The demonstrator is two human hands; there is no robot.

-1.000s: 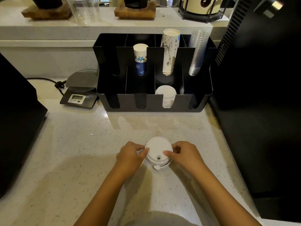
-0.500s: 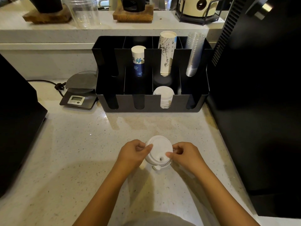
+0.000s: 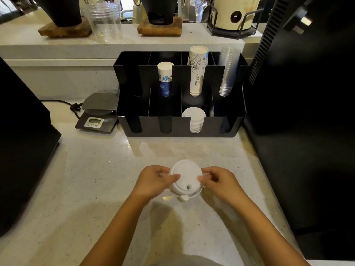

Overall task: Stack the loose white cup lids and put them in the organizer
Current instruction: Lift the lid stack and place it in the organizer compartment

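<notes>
Both hands' fingers pinch stacked lids [image 3: 185, 176]; organizer [image 3: 178, 124] holds lids, cups

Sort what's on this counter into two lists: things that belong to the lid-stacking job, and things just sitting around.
Part of the job:
- white lid stack held between left hand and right hand
- black organizer
- lids already filed

Just sitting around:
- digital scale
- paper cup stacks
- clear plastic cups
- clear jar

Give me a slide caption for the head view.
Both hands, left and right, hold stacked lids before the organizer.
</notes>
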